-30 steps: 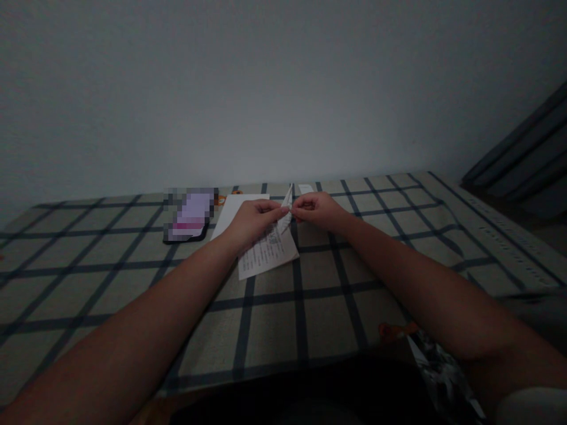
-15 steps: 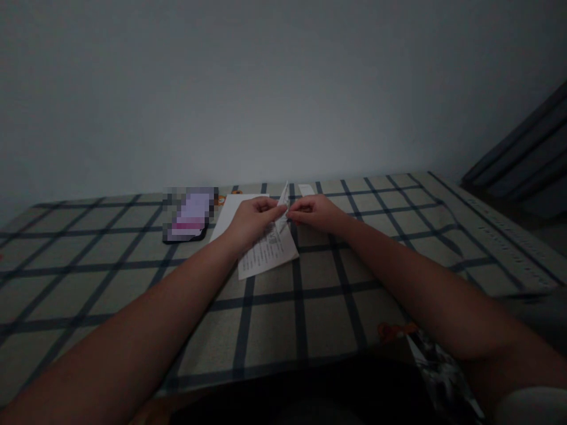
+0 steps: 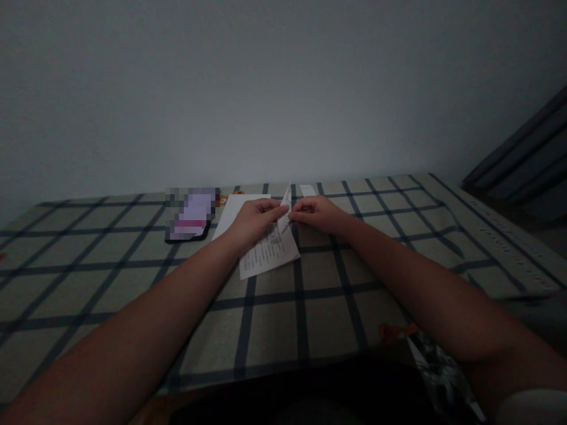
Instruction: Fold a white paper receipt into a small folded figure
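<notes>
A folded sheet of printed paper [image 3: 270,255] lies at a slant on the checked cloth, its upper part rising to a narrow point between my hands. My left hand [image 3: 257,219] pinches that raised part, thumb over the folds. From the other side my right hand [image 3: 315,212] has its thumb and fingertips pressed together at the paper's right edge. Beneath and behind my left hand is a plain white sheet [image 3: 233,209], partly covered. Just past my right hand lies a small white strip of paper [image 3: 306,190].
A phone [image 3: 192,215] with a lit, blurred-out screen rests left of the paper. The checked tablecloth [image 3: 274,319] spreads over the table up to a grey wall [image 3: 283,88]. Dark curtain-like folds [image 3: 527,147] hang at the right.
The whole view has shifted very slightly. Both hands keep their grip on the folded paper, with hardly any movement between them.
</notes>
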`<state>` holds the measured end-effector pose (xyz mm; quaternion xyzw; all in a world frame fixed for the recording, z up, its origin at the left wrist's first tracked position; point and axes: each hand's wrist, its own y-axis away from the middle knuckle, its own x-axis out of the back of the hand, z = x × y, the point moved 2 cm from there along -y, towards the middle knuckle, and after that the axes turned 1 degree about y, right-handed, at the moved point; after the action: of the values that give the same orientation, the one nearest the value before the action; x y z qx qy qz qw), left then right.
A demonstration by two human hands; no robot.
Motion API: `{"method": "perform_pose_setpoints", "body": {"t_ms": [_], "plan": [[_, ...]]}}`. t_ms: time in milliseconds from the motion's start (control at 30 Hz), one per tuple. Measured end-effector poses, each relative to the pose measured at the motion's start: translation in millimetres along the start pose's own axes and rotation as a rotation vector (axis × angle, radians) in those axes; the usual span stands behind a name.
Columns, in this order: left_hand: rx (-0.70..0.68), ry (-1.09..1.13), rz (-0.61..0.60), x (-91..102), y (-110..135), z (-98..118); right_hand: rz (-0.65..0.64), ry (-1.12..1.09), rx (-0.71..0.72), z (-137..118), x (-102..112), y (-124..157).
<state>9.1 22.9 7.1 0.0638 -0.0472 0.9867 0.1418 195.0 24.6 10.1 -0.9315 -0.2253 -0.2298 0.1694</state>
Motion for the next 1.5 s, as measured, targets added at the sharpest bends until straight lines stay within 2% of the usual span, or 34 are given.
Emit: {"method": "perform_pose_setpoints", "body": {"t_ms": [133, 333, 433, 800, 1067, 1333, 1500], "plan": [[-0.004, 0.015, -0.018, -2.8, 1.4, 1.5, -0.005, 0.011, 0.035, -1.3, -1.3, 0.2], [0.003, -0.057, -0.137, -6.1, 5.7, 7.7, -0.04, -0.003, 0.073, 0.1, -4.2, 0.1], [0.001, -0.065, -0.157, -6.3, 7.2, 9.5, -0.058, -0.004, 0.093, 0.9, -5.0, -0.5], [-0.001, -0.048, -0.124, -8.4, 8.8, 12.3, -0.095, 0.036, 0.051, -0.6, -4.8, -0.5], [0.027, 0.05, -0.038, -5.8, 9.0, 13.7, -0.096, 0.057, 0.035, -7.6, -4.3, 3.1], [0.048, 0.08, -0.115, -8.9, 7.8, 8.7, -0.098, 0.03, 0.09, -4.7, -5.4, 2.4], [-0.019, 0.07, -0.03, -6.0, 6.3, 10.8, -0.114, -0.009, 0.082, -7.3, -6.4, 3.6]]}}
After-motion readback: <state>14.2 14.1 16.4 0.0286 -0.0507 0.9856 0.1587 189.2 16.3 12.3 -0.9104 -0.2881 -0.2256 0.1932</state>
